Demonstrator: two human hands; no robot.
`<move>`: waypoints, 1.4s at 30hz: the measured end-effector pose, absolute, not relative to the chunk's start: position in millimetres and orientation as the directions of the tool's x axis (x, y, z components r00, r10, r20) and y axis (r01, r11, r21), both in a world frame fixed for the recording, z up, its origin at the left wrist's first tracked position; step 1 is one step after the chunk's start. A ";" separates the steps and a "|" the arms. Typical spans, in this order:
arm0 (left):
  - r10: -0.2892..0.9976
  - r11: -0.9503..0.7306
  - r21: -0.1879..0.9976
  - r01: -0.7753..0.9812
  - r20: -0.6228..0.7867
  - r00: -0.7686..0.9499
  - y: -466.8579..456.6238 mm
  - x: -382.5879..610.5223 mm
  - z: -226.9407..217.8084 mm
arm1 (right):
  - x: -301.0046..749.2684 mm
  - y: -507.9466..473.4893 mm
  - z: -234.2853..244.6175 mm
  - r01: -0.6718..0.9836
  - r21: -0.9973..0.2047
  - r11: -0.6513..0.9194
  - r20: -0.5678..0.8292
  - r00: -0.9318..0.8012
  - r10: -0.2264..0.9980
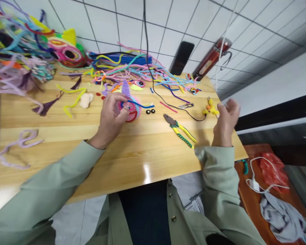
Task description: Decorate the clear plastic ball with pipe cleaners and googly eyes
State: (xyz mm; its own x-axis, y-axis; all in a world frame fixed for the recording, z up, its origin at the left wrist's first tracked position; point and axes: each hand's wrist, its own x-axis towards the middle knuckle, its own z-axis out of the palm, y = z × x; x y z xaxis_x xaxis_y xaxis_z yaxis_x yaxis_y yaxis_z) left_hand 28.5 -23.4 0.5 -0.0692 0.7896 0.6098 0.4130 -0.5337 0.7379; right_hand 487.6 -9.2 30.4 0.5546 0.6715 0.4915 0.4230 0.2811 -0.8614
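My left hand (111, 117) is closed over a round pink craft piece (133, 114) of coiled pipe cleaner, with a purple pointed horn (125, 88) at its top. A blue pipe cleaner (142, 104) lies across the piece under my fingers, its free end sticking out to the right. My right hand (226, 119) is raised by the table's right edge, fingers curled; whatever may be in them is hidden. Just left of it lies a yellow hot glue gun (210, 107). Two small black rings (150, 111) lie beside the pink piece.
Pliers (181, 131) with yellow-green handles lie mid-table, near small thread snips (187, 105). A black cord (153, 81) runs down to the glue gun. Bundled pipe cleaners (122, 66), a phone (182, 58) and a red flask (211, 59) line the tiled wall.
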 end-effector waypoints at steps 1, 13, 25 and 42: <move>0.790 -0.537 0.734 0.416 0.611 -0.058 -23.4 28.2 0.0 | 469.2 -13.1 36.0 0.447 -0.837 0.316 0.534 0.539 0.651; 0.757 -0.579 0.701 0.416 0.652 -0.044 -22.5 27.0 -2.5 | 262.4 -10.2 59.9 0.602 -0.230 0.765 0.418 -0.649 0.636; 0.752 -0.601 0.705 0.376 0.658 -0.031 -21.9 28.3 -5.3 | 252.6 -11.4 46.2 0.630 -0.147 0.762 0.501 -0.617 0.607; 0.779 -0.567 0.664 0.487 0.624 0.056 -26.9 25.6 7.3 | 246.9 -14.5 48.1 0.676 -0.164 0.718 0.463 -0.590 0.661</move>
State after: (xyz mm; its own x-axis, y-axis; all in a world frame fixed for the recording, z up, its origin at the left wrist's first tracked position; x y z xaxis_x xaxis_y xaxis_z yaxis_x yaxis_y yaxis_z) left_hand 25.6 -26.9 7.3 0.0563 0.7792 0.6243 0.4872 -0.5672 0.6640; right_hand 246.9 -14.5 48.1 -0.5904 0.6613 0.4627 0.6762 0.7183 -0.1636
